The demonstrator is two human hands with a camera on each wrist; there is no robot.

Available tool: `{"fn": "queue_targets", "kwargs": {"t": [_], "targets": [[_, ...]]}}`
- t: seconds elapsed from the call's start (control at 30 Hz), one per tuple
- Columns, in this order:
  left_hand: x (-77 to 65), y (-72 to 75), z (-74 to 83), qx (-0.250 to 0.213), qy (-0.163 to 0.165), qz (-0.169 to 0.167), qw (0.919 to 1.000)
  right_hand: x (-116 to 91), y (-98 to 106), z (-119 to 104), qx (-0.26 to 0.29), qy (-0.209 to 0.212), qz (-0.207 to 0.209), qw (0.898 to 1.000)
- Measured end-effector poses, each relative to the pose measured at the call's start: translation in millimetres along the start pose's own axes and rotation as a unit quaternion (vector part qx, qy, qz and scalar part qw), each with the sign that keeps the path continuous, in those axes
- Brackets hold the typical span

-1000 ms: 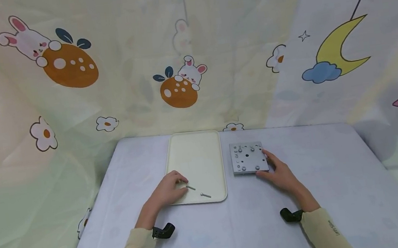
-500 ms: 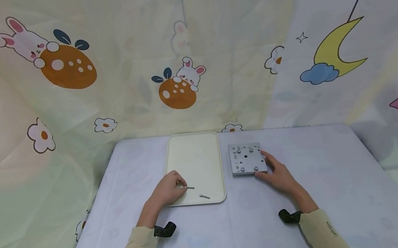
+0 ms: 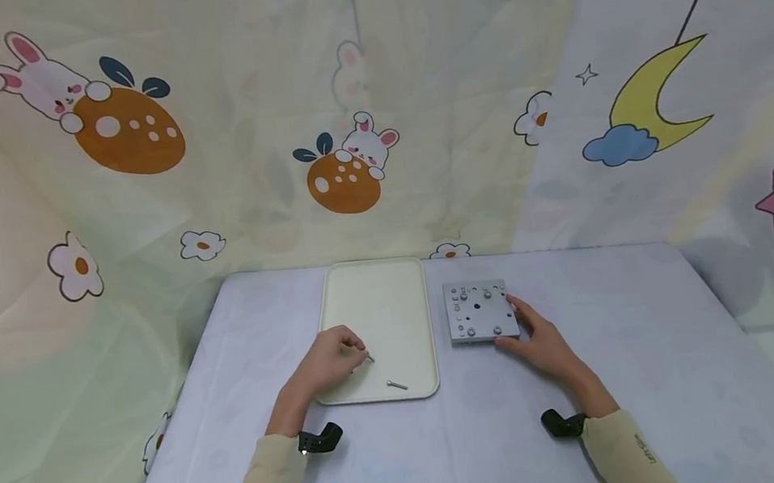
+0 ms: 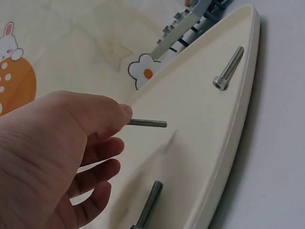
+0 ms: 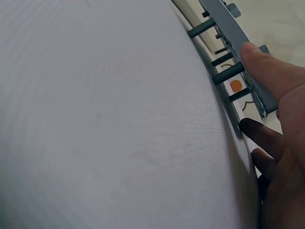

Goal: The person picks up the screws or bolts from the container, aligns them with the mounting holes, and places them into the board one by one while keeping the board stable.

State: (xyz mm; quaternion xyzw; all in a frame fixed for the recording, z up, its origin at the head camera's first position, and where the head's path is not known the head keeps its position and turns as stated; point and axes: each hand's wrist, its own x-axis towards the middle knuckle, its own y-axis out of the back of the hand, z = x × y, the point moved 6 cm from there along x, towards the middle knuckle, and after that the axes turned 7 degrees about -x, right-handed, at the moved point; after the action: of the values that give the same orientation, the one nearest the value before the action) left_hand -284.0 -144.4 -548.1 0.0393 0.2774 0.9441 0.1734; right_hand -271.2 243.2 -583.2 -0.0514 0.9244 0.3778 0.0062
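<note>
My left hand [image 3: 332, 358] pinches a metal bolt [image 4: 148, 123] between thumb and index finger, its head hidden by the fingers. The bolt is held above a cream tray [image 3: 380, 299], over its shadow. On the tray lies a socket-head bolt [image 4: 228, 69]; another bolt [image 4: 150, 202] shows at the bottom of the left wrist view. To the tray's right, my right hand [image 3: 538, 342] grips a grey metal plate [image 3: 480, 312] at its near right corner. Bolt heads and holes show on its top; in the right wrist view, threaded shanks [image 5: 228, 74] stick out underneath.
A white cloth [image 3: 445, 462] covers the table. Behind it hangs a printed backdrop [image 3: 242, 146] with rabbits and a moon. Black wrist cameras [image 3: 321, 438] sit on both wrists, over beige sleeves.
The left thumb and index finger have come together on a bolt that lay on the tray and lifted it. The right hand stays on the plate. The head view has shifted slightly.
</note>
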Motion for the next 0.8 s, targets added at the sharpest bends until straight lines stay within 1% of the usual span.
{"fn": "queue_targets", "kwargs": {"t": [0.1, 0.17, 0.3, 0.4, 0.53, 0.6, 0.7, 0.8], "targets": [[6.5, -0.9, 7.0, -0.010, -0.009, 0.005, 0.9999, 0.2, -0.4, -0.2, 0.006, 0.001, 0.000, 1.000], [11.7, -2.3, 12.3, -0.007, -0.021, 0.010, 0.9997, 0.1, -0.7, -0.9, 0.005, 0.004, -0.002, 1.000], [23.3, -6.5, 26.9, 0.009, -0.062, 0.017, 0.9979, -0.6, 0.1, -1.6, 0.001, 0.001, 0.000, 1.000], [33.0, -10.0, 41.5, 0.032, -0.100, 0.021, 0.9943, -1.8, 1.4, -1.0, -0.001, -0.005, 0.002, 1.000], [48.0, -15.7, 60.4, 0.061, -0.131, 0.018, 0.9893, -3.2, 2.6, -0.6, -0.002, -0.006, 0.001, 1.000], [56.5, -18.3, 70.4, 0.069, -0.142, 0.015, 0.9874, -2.2, 3.3, -0.8, -0.001, 0.001, 0.002, 1.000], [69.5, -23.3, 82.5, 0.064, -0.149, 0.008, 0.9868, -0.5, 4.0, -2.4, 0.004, 0.012, 0.005, 1.000], [81.6, -30.3, 92.0, 0.058, -0.154, 0.000, 0.9864, -0.3, 3.9, -3.4, 0.008, 0.008, 0.006, 1.000]]}}
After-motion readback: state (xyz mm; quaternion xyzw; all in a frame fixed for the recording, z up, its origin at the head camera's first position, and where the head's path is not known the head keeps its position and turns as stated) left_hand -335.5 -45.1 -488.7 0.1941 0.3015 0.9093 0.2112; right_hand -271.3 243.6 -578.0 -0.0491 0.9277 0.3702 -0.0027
